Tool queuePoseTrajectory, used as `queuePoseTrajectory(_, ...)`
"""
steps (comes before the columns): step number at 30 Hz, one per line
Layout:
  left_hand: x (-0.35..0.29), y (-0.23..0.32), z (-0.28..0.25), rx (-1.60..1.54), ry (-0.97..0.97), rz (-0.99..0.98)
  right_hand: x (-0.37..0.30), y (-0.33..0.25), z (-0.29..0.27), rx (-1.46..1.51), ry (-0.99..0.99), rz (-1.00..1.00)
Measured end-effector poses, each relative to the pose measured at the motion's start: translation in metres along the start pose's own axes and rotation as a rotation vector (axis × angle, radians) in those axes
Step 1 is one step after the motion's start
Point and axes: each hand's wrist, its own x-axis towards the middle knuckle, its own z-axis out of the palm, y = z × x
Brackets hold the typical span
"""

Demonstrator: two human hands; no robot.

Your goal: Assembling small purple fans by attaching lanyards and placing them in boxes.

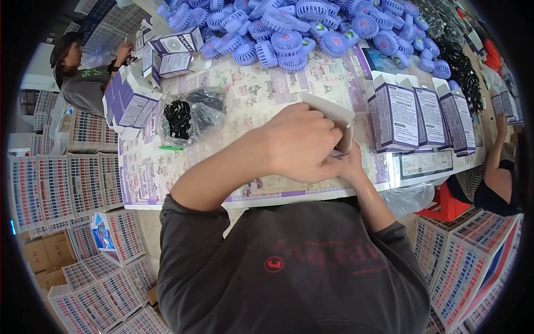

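Both my hands meet over the near part of the table, at a small open carton (pixel 329 109) whose pale flap stands up. My left hand (pixel 300 143) reaches across from the left, its fingers curled at the carton's mouth; whatever they pinch is hidden behind the knuckles. Lower and to the right, my right hand (pixel 351 165) grips the carton's near end. Left of my hands lies a clear plastic bag (pixel 208 114) with coiled black cables (pixel 178 119) in it. Purple-and-white cartons (pixel 397 117) stand in a row to the right.
Purple handheld fans (pixel 286 36) are heaped along the far side. More cartons (pixel 130 103) are stacked at the left, near opened ones (pixel 175 47). Black cables (pixel 466 69) lie far right. One person (pixel 83 83) works at the left, another (pixel 498 172) at the right beside a red stool (pixel 442 205).
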Motion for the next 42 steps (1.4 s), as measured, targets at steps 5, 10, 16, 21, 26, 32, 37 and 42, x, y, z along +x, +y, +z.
queuePoseTrajectory(5, 0.002, -0.032, 0.045, -0.051, 0.936, 0.239, 0.002, -0.01, 0.006, -0.08, 0.044, -0.11)
queuePoseTrajectory(10, 0.035, -0.04, 0.11, -0.969, 1.027, 0.088, 0.0, -0.003, -0.001, -0.211, -0.028, -0.152)
queuePoseTrajectory(16, 0.063, -0.064, 0.013, -1.211, 1.191, 0.119, 0.001, 0.005, -0.001, -0.042, 0.154, -0.122)
queuePoseTrajectory(21, 0.149, -0.001, -0.031, -1.418, 0.847, 0.177, 0.002, -0.011, 0.005, -0.476, 0.004, -0.291)
queuePoseTrajectory(26, 0.157, 0.037, -0.017, -1.173, 0.814, 0.376, -0.003, -0.012, 0.004, -0.486, 0.04, -0.285)
queuePoseTrajectory(32, 0.008, 0.048, -0.042, -0.95, 1.29, 0.805, -0.005, -0.012, -0.003, -0.506, -0.009, -0.279)
queuePoseTrajectory(37, -0.023, 0.022, -0.027, -0.927, 1.376, 0.749, 0.008, -0.015, 0.006, -0.499, -0.103, -0.312)
queuePoseTrajectory(42, -0.074, -0.012, -0.01, -0.889, 1.342, 0.729, 0.014, -0.013, -0.002, -0.48, -0.022, -0.391)
